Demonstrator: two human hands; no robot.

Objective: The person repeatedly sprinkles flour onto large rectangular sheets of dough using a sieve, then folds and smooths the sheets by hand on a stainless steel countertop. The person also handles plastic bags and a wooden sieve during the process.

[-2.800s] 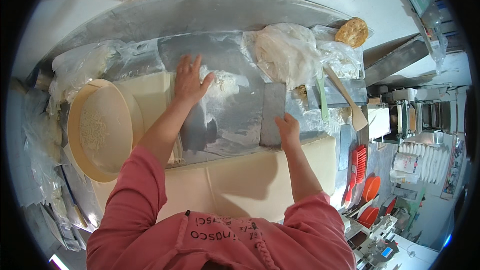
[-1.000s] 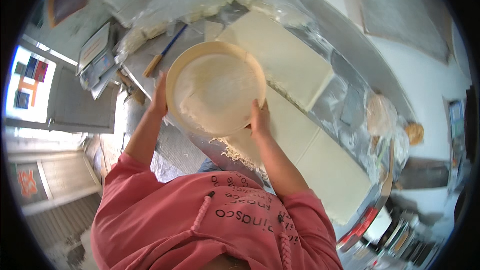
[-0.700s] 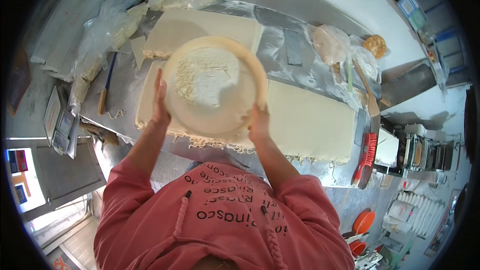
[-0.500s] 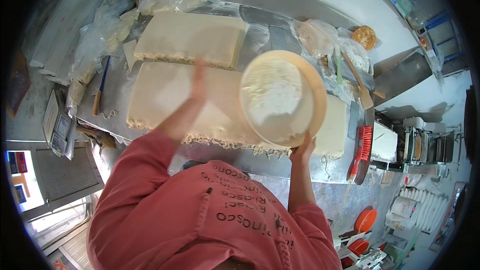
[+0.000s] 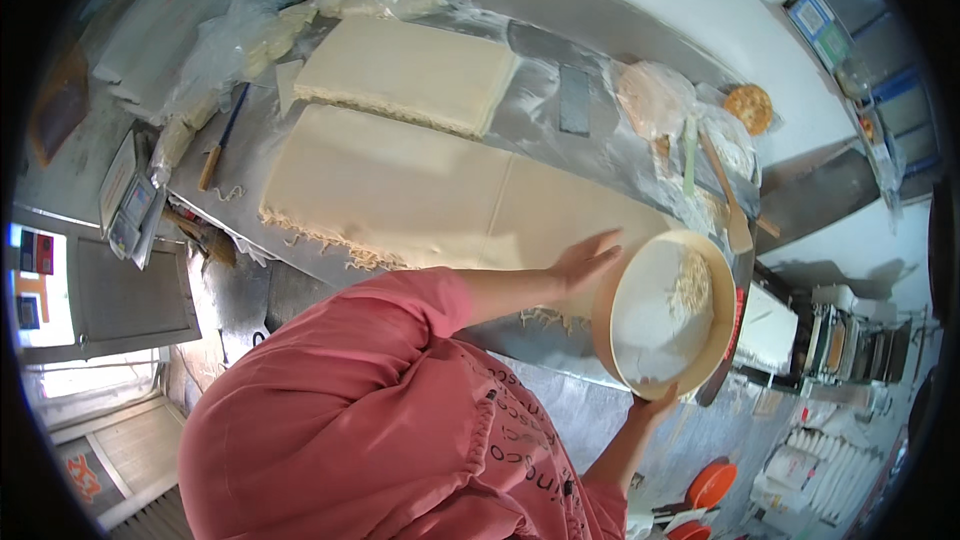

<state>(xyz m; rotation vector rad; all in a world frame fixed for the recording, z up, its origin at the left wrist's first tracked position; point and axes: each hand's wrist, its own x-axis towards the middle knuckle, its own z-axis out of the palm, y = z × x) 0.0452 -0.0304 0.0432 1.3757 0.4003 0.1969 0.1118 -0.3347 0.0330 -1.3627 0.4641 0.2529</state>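
Head view: the two hands work around one round sieve (image 5: pixel 604 315), held above the right end of the table (image 5: pixel 460 328). The right hand (image 5: pixel 654 402) grasps its near rim; the left hand (image 5: pixel 590 262) is spread, gripping nothing, just beside its left wall, though whether the palm touches that wall cannot be told. Inside the sieve lies one patch of pale crumbs (image 5: pixel 690 282) over the white mesh.

On the near side of the sieve, below the table top, two orange dishes (image 5: pixel 712 485) show, one cut by the lower edge. Just right of the sieve, one red brush (image 5: pixel 739 314) is partly hidden behind it.

Left of the sieve, one long slab of dough (image 5: pixel 390 180) lies flat, one seam crossing it and loose strands (image 5: pixel 372 258) hanging along its near edge. Farther left of the sieve is one blue-shafted tool with a wooden handle (image 5: pixel 225 135). Beyond the long slab, seen from the sieve, sits one shorter slab (image 5: pixel 410 70). Beyond the sieve are one wooden spatula (image 5: pixel 738 225), one green utensil (image 5: pixel 689 155), one grey plate (image 5: pixel 574 100) and, farthest, one round flatbread (image 5: pixel 748 108).
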